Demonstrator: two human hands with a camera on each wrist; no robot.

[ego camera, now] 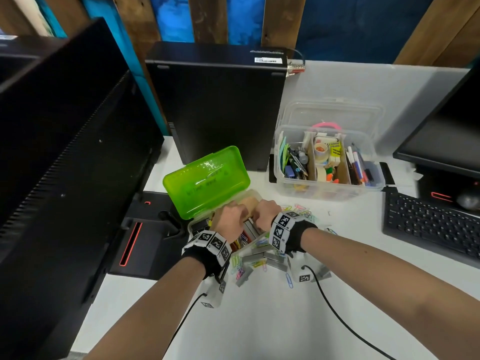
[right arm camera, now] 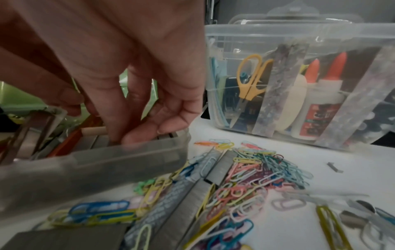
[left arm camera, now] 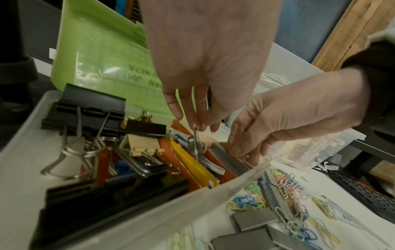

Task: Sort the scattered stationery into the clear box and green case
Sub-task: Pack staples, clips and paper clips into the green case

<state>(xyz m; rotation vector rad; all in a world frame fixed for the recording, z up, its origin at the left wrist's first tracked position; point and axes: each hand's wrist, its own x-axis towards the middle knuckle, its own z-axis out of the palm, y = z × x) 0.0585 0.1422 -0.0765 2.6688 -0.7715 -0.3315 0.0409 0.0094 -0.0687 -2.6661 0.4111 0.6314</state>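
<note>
White desk (ego camera: 337,294), one green case (ego camera: 206,181), two hands.

One green case (ego camera: 206,181), lid open. One clear box (ego camera: 328,162) with one lid (ego camera: 332,114) behind it. Two hands: left hand (ego camera: 230,218), right hand (ego camera: 266,211). Two glue bottles (right arm camera: 322,94) and one pair of scissors (right arm camera: 252,79) in the box. Loose paper clips (right arm camera: 252,169): too many to count. Staple strips (right arm camera: 224,167): several, count uncertain. One keyboard (ego camera: 428,224).
</note>
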